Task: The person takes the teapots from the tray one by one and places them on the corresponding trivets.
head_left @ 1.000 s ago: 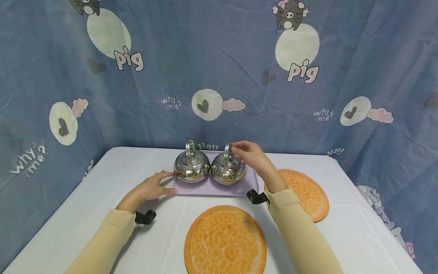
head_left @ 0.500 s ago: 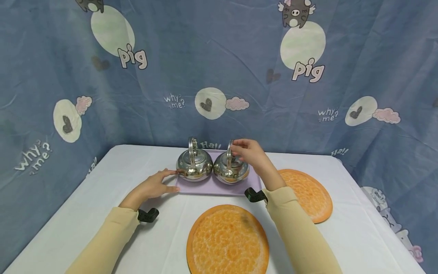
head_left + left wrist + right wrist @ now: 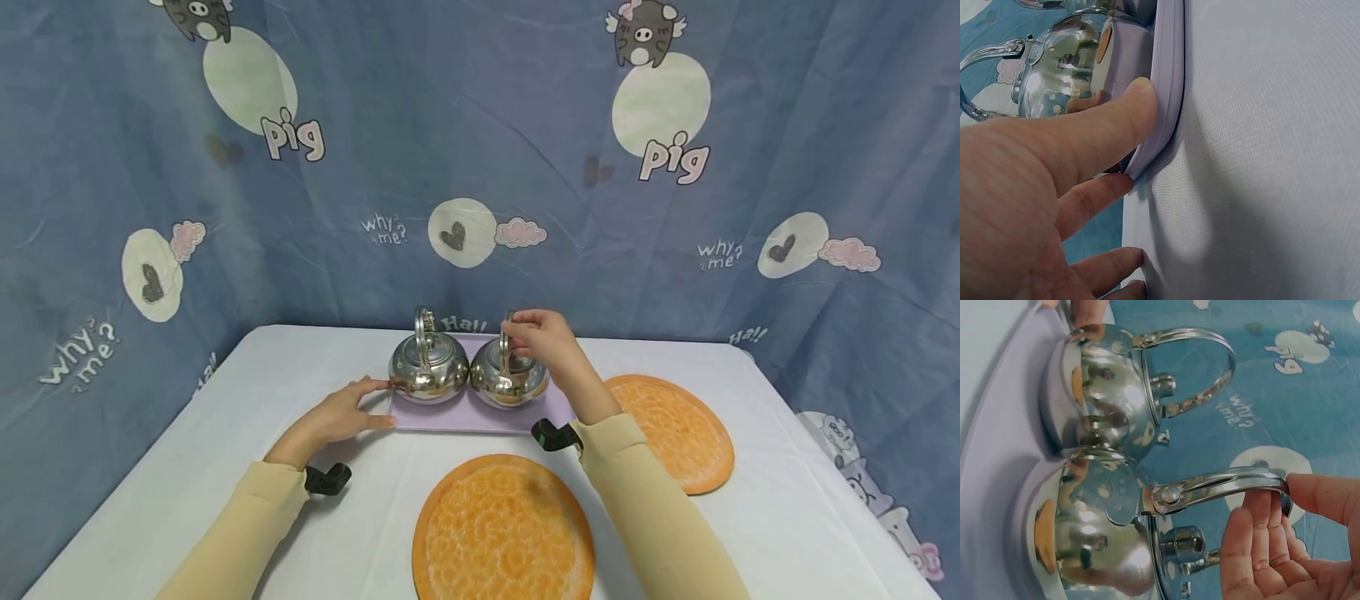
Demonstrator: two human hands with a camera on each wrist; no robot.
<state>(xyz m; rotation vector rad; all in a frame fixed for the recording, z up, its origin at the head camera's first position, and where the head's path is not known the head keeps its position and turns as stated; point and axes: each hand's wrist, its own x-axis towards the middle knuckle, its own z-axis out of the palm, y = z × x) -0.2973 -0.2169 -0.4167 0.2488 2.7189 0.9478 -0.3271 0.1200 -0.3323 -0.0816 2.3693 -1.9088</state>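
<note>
Nil lifted: right kettle gripped, left kettle beside it, tray under both

L wrist view: L hand fills lower left, thumb laid on tray rim at upper ctr, index tip at tray corner just below, other fingers apart. Not clamped on anything, AFAICT; just touching tray. Left kettle at upper left

R wrist view: R hand at lower right has thumb + curled fingers on the handle of right kettle, so pinched, not apart. Right kettle's base sits on tray, lower left; left kettle next to it, upper left. Whether L fingertips at top edge touch left kettle: can't tell

Head view: both kettles upright on tray, ctr of frame; orange round mat bottom ctr, second mat mid right. My read: hold on handle done, L hand set at tray corner; everything past the grip, lift incl., not done. Vs 0.5 s ago: R thumb + fingers look closer together on handle; kettles/tray same arrangement, L hand same corner, whole view shifted a touch
</note>
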